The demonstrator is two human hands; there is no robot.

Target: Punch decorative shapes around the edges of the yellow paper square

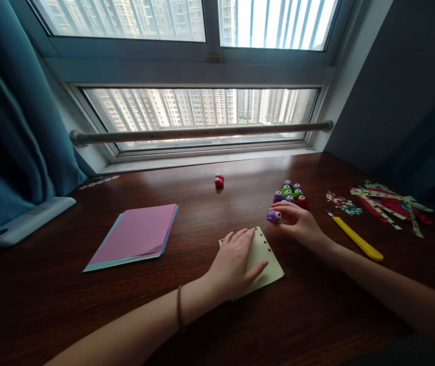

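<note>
My left hand [236, 258] lies flat with fingers spread on a pale yellow sheet of paper [272, 269]. Several small dark star shapes run along the sheet's far right edge. Just beyond the paper, my right hand [299, 223] pinches a small purple craft punch [273, 216] with a white, eye-like knob between thumb and fingers. Behind that hand stands a cluster of similar punches, among them a green punch [287, 191] and a red punch [301, 201]. The hand partly covers the cluster.
A stack of coloured paper [137, 231] lies left, pink on top. Farther back sits a red punch [219, 181]. On the right are a yellow-handled craft knife [356, 238], small paper bits [345, 203] and punched paper strips [393, 203]. A white device [30, 219] lies by the curtain.
</note>
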